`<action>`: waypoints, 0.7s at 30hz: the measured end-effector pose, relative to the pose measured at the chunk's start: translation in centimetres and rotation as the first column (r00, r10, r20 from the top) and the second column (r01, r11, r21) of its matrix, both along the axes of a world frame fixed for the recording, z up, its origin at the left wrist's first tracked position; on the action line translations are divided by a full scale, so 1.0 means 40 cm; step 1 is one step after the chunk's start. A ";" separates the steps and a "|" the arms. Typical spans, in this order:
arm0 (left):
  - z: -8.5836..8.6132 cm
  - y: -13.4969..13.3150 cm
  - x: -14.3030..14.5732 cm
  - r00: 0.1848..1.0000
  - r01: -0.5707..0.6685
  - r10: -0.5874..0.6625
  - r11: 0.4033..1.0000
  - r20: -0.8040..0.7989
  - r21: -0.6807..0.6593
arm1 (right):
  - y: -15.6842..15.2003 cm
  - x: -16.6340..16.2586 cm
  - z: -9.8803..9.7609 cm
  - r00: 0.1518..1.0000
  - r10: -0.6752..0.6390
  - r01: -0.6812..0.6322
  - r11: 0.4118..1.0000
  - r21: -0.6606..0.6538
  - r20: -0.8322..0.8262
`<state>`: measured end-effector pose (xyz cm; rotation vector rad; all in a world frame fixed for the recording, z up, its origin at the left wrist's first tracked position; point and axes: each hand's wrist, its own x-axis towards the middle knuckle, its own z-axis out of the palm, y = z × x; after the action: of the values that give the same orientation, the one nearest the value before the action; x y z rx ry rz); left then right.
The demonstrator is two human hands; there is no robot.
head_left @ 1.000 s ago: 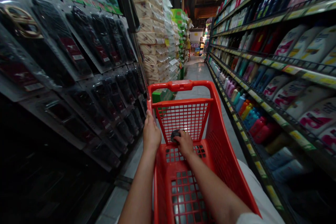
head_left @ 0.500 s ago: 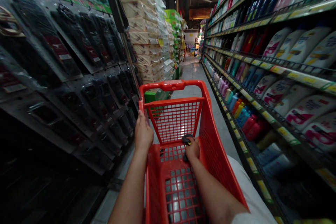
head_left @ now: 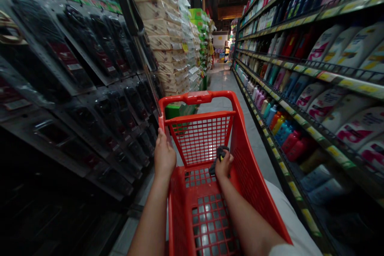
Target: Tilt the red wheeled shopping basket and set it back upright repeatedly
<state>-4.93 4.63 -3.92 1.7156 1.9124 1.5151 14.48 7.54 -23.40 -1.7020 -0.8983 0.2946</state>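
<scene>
A red plastic shopping basket (head_left: pixel 200 117) with grid walls and a raised handle fills the lower middle of the head view. My left hand (head_left: pixel 164 156) is closed around its left upper rim near the far corner. Inside the basket, my right hand (head_left: pixel 224 165) grips a bunched dark grey cloth (head_left: pixel 222 151) with a small yellow patch. The cloth lies by the far right corner, against the grid wall and the raised ledge of the floor. Part of it is hidden behind my fingers.
Dark packaged goods (head_left: pixel 87 48) hang on a rack at the left. Behind it rise stacked beige packs (head_left: pixel 168 36) and green packs (head_left: pixel 201 28). Shelves of bottles (head_left: pixel 327 104) line the right side. A tiled aisle (head_left: pixel 220 80) runs ahead between them.
My right hand has shifted slightly right and upward with the cloth, whose bunched top now stands higher. My left hand keeps its place on the rim. The view has turned slightly left.
</scene>
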 end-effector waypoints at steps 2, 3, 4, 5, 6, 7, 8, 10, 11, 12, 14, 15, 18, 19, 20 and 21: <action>-0.004 -0.003 -0.004 1.000 -0.002 0.002 1.000 -0.001 0.012 | -0.003 -0.025 -0.049 0.996 -0.048 0.046 0.999 -0.023 -0.074; -0.004 -0.004 -0.005 1.000 0.000 0.000 1.000 -0.002 0.018 | 0.002 -0.045 -0.063 0.991 -0.071 0.070 0.997 -0.013 -0.113; -0.004 -0.005 -0.007 1.000 0.001 -0.001 1.000 -0.002 0.018 | 0.011 -0.071 -0.071 0.985 -0.084 0.086 0.996 0.005 -0.148; -0.004 -0.007 -0.009 1.000 0.002 -0.002 1.000 -0.002 0.014 | 0.022 -0.101 -0.075 0.981 -0.084 0.090 0.996 0.026 -0.174; -0.002 -0.008 -0.010 1.000 0.004 -0.004 1.000 -0.002 0.005 | 0.033 -0.135 -0.073 0.979 -0.069 0.079 0.996 0.044 -0.191; -0.001 -0.009 -0.012 1.000 0.008 -0.008 1.000 -0.002 -0.004 | 0.043 -0.170 -0.069 0.979 -0.040 0.052 0.997 0.056 -0.199; 0.002 -0.011 -0.014 1.000 0.013 -0.013 1.000 -0.001 -0.012 | 0.050 -0.204 -0.059 0.979 -0.004 0.017 0.998 0.063 -0.203; 0.006 -0.015 -0.017 1.000 0.026 -0.026 0.999 0.006 -0.024 | 0.052 -0.256 -0.024 0.974 0.066 -0.051 0.996 0.071 -0.219; 0.008 -0.018 -0.019 0.999 0.031 -0.031 0.999 0.013 -0.029 | 0.049 -0.271 0.004 0.971 0.098 -0.083 0.994 0.077 -0.220; 0.010 -0.021 -0.020 0.999 0.035 -0.035 0.999 0.024 -0.033 | 0.042 -0.278 0.038 0.970 0.132 -0.115 0.989 0.092 -0.206; 0.012 -0.027 -0.021 0.997 0.045 -0.042 0.998 0.058 -0.041 | 0.026 -0.268 0.118 0.971 0.210 -0.193 0.970 0.146 -0.113; 0.013 -0.030 -0.021 0.996 0.053 -0.049 0.998 0.079 -0.043 | 0.018 -0.254 0.158 0.966 0.258 -0.250 0.950 0.187 -0.018; 0.012 -0.036 -0.022 0.987 0.088 -0.082 0.995 0.140 -0.036 | -0.004 -0.198 0.231 0.905 0.314 -0.376 0.907 0.191 0.287; 0.012 -0.037 -0.022 0.983 0.098 -0.092 0.995 0.156 -0.031 | -0.011 -0.180 0.233 0.873 0.329 -0.402 0.903 0.150 0.359; 0.012 -0.037 -0.022 0.980 0.105 -0.099 0.994 0.172 -0.028 | -0.018 -0.165 0.225 0.842 0.356 -0.426 0.900 0.093 0.407; 0.013 -0.037 -0.021 0.977 0.110 -0.103 0.994 0.188 -0.025 | -0.026 -0.154 0.210 0.810 0.399 -0.454 0.891 0.030 0.429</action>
<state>-5.77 3.16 -3.42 1.5731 1.7165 1.5338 8.31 6.52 -14.98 -1.4440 -1.5935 0.1661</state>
